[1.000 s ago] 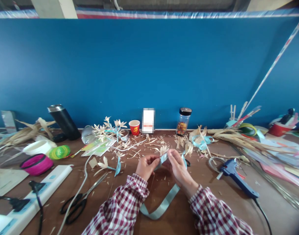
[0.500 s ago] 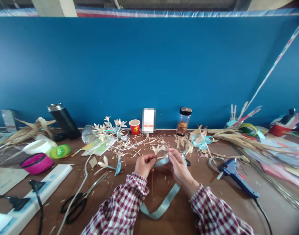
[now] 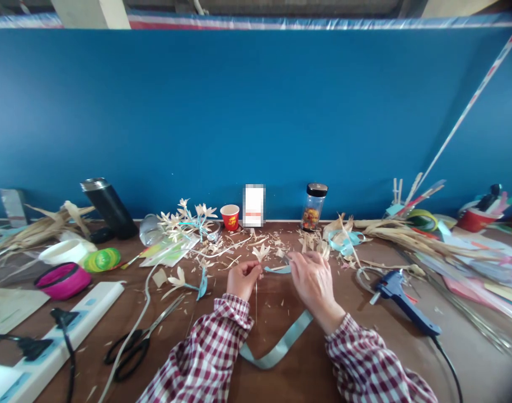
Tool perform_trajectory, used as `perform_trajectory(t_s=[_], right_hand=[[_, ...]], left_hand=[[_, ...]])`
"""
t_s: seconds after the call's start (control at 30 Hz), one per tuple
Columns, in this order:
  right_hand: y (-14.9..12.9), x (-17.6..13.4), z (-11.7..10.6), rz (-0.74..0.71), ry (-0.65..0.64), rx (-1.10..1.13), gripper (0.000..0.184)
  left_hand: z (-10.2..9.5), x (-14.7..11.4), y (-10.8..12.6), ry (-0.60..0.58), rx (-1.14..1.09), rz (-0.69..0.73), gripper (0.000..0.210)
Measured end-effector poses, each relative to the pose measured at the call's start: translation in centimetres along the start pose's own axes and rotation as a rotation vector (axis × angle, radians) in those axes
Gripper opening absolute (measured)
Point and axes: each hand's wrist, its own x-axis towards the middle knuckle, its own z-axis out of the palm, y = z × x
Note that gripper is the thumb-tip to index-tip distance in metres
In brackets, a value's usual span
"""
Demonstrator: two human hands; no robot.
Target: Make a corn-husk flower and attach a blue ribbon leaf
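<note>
My left hand (image 3: 244, 280) is closed in a pinch on the thin stem of a small pale flower (image 3: 261, 253) with pointed petals. The bloom stands upright above the fingertips, and the stem runs down below them. To its right, my right hand (image 3: 313, 282) is palm down with its fingers curled over a light blue ribbon (image 3: 281, 348). One ribbon end sticks out left of the fingers; the rest loops toward me over the table. The fingertips of the right hand are partly hidden.
Scissors (image 3: 144, 338) and a white power strip (image 3: 71, 324) lie on the left. A blue glue gun (image 3: 409, 305) lies right. Behind are finished flowers (image 3: 192, 218), a red paper cup (image 3: 230, 218), a jar (image 3: 315, 207) and scattered shavings. A tilted black flask (image 3: 108, 207) stands back left.
My left hand has let go of the ribbon and now holds the flower upright. My right hand has turned palm down, and the ribbon end has dropped lower between the hands.
</note>
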Motion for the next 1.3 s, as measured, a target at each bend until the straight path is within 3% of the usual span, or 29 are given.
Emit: perform_trajectory(t_s=[0.3,0.53,0.73,0.83,1.03,1.17,1.3], right_hand=[[0.0,0.5,2.3,-0.278,-0.218,-0.048,0.021],[-0.1,0.4,2.5,-0.158,-0.251,-0.006,0.015],[-0.3,0.0,2.6,-0.148,-0.125,0.183,0.012],[-0.5,-0.1,2.7,-0.094,-0.091,0.324,0.010],[-0.8,0.0,2.3,0.097,-0.053,0.691,0.013],[-1.1,0.0,2.3,0.207,-0.119,0.864,0.014],[-1.2,0.0,2.3,0.253,-0.134,0.900,0.016]], left_hand=[[0.4,-0.5,0.2,-0.036,-0.061,-0.018,0.020],[0.4,-0.3,-1.0,-0.002,-0.175,0.043,0.024],[0.7,-0.8,-0.8,0.074,-0.261,0.023,0.026],[0.3,-0.7,-0.7,0.017,-0.366,-0.011,0.027],[-0.6,-0.5,0.1,-0.093,-0.620,-0.209,0.029],[-0.1,-1.2,0.3,-0.220,-0.636,-0.223,0.027],[0.3,-1.8,0.4,-0.239,-0.610,-0.260,0.026]])
